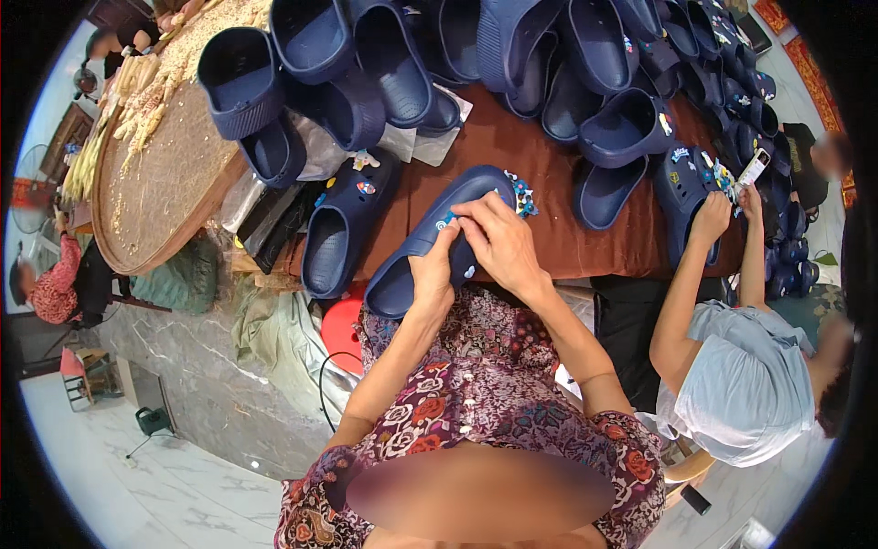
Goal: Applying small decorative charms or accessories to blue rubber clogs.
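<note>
A navy blue clog (391,285) lies at the table's near edge in front of me, toe pointing away and to the right. My left hand (433,273) is closed on its upper, with the thumb on top. Over the upper, my right hand (505,242) has its fingers pinched together; what they hold is hidden. A small blue-and-white charm (445,220) shows between my left thumb and right fingers. More colourful charms (523,194) cluster by the toe. Left of it rests another navy clog (334,240) with charms on its upper.
Many navy clogs (604,46) are piled across the brown-covered table (512,151). At far left stands a round woven tray (174,174) with pale kernels. On the right, a co-worker in a light blue top (745,375) handles a charm-covered clog (681,197). A red stool (343,334) is below the table edge.
</note>
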`<action>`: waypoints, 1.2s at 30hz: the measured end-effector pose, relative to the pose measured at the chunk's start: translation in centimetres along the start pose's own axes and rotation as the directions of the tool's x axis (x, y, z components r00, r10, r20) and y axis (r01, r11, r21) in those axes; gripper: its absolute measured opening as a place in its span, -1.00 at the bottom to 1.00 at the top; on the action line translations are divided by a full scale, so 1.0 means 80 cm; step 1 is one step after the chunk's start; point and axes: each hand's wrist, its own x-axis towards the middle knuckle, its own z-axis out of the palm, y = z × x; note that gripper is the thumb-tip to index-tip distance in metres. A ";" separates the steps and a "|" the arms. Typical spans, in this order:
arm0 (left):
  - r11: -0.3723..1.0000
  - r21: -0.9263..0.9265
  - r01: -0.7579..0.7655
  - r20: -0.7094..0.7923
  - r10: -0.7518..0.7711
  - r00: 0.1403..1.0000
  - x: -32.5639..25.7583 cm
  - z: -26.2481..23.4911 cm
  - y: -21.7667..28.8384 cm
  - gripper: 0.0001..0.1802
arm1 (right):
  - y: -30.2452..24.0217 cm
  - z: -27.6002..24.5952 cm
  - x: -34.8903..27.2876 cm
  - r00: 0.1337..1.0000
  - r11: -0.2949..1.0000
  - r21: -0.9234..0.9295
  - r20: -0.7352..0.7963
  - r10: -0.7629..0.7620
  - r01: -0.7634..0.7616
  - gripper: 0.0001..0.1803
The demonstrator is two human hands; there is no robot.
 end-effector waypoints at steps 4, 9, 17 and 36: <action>1.000 -0.003 -0.019 0.035 0.020 0.999 -0.001 0.008 0.000 -0.75 | 0.010 -0.012 0.006 0.983 0.966 0.189 0.081 0.164 -0.176 -0.79; 1.000 0.008 -0.010 0.054 0.009 0.998 0.000 0.013 -0.002 -0.75 | 0.010 -0.018 0.011 0.986 0.983 0.069 -0.014 0.169 -0.167 -0.71; 0.996 0.049 -0.075 0.105 0.069 0.992 0.002 0.003 -0.007 -0.66 | 0.016 -0.009 0.015 0.995 0.992 -0.083 0.005 0.100 -0.099 -0.59; 0.994 0.032 0.100 0.045 -0.101 0.994 0.021 -0.001 0.001 -0.57 | 0.068 0.011 0.030 0.984 0.991 0.103 0.166 0.073 -0.090 -0.65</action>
